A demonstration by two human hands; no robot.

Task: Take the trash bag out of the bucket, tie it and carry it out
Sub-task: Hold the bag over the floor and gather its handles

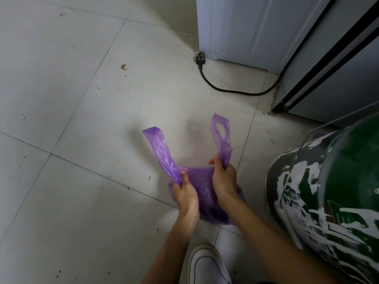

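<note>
The purple trash bag [202, 193] is already out of the bucket [328, 201] and hangs low over the tiled floor [82, 119], just left of the bucket, with its 2 handle loops standing up untied. The main risk, as I judge it, is the thin film: if the hands pull the loops apart too hard while crossing them, a loop could stretch or tear near its base, and the knot would then have little to hold. A second risk is that either grip sits low on its loop, close to the bag's mouth, so the free ends are long and floppy and could slip through each other before a knot tightens; the mouth could then gape and spill whatever is inside, which cannot be seen through the plastic. The left hand [185, 193] is closed around the base of the left loop [162, 152], knuckles up, forearm reaching forward. The right hand [223, 179] is closed around the base of the right loop [222, 138], thumb toward the left, wrist slightly higher.
</note>
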